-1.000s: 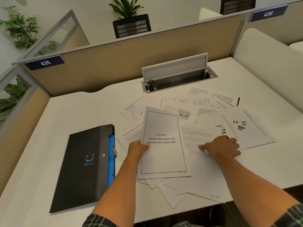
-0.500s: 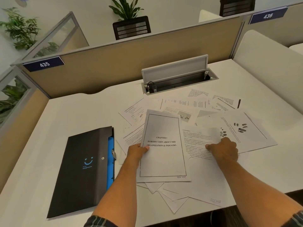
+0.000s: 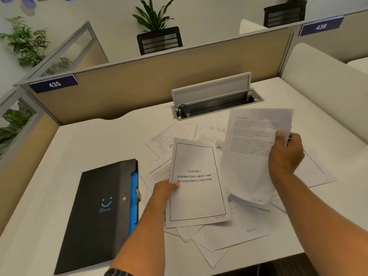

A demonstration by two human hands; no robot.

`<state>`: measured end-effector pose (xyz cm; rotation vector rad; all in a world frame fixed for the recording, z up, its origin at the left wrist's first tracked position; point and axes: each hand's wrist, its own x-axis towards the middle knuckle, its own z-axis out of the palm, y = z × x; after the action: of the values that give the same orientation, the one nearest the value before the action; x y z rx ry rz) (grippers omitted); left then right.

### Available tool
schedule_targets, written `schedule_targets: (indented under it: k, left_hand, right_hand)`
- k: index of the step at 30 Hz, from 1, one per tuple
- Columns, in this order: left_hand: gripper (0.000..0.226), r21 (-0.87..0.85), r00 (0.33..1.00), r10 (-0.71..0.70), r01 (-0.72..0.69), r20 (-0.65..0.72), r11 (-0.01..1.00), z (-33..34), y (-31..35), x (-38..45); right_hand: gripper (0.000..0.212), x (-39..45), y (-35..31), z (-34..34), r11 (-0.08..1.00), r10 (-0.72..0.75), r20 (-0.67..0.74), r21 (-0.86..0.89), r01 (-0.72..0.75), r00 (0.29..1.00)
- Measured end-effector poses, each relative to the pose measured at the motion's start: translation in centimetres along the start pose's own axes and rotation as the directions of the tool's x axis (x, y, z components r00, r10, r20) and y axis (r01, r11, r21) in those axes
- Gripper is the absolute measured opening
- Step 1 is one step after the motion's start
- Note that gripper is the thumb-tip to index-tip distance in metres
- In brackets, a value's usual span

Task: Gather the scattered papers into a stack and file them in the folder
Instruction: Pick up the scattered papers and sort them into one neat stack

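A: Nearest, low in the frame, loose papers lie fanned over the bench edge. What holds what?

B: The left hand pinches the chapter page at its left edge. The right hand, right of centre, has its grip clamped on a text sheet lifted clear of the bench.

A: And the folder?

B: Lower left, closed, just beside the pile. I'd lay the lifted sheet square onto the chapter page, edges matched, then sweep up the farther sheets near the cable tray.
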<state>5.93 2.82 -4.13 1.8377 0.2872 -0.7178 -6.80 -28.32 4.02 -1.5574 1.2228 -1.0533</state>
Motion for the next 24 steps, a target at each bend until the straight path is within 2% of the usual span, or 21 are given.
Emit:
schedule_targets:
  k: [5, 10, 16, 20, 22, 24]
  left_hand:
    - [0.051, -0.034, 0.999, -0.04, 0.039, -0.026, 0.999, 0.1, 0.2, -0.2]
    - [0.052, -0.044, 0.997, -0.057, 0.055, -0.046, 0.997, 0.1, 0.3, -0.5]
    - [0.059, -0.076, 0.999, -0.01, 0.006, -0.051, 0.997, -0.7, 0.6, -0.9]
    - [0.061, 0.017, 0.993, 0.029, -0.028, -0.111, 0.999, -0.9, 2.0, -1.1]
    - [0.056, -0.009, 0.993, 0.025, -0.026, -0.115, 1.0, -0.8, 2.8, -1.4]
    - [0.05, -0.125, 0.999, 0.025, -0.029, -0.034, 0.992, -0.8, 3.0, -1.9]
  right_hand:
    - [0.033, -0.9, -3.9, 0.8, 0.959, -0.198, 0.045, 0.214, 0.184, 0.979]
    - [0.029, -2.0, -8.8, 1.1, 0.884, -0.341, -0.021, 0.332, 0.328, 0.94]
    - [0.028, -2.6, -13.0, 1.0, 0.81, -0.414, -0.08, 0.423, 0.407, 0.907]
    - [0.028, -2.7, -12.9, 1.5, 0.849, -0.366, 0.012, 0.414, 0.329, 0.931]
    - [0.024, -2.4, -11.3, 2.3, 0.925, -0.28, 0.139, 0.303, 0.229, 0.95]
    - [0.023, -2.4, -8.8, 2.9, 0.986, -0.15, 0.299, 0.121, 0.119, 0.942]
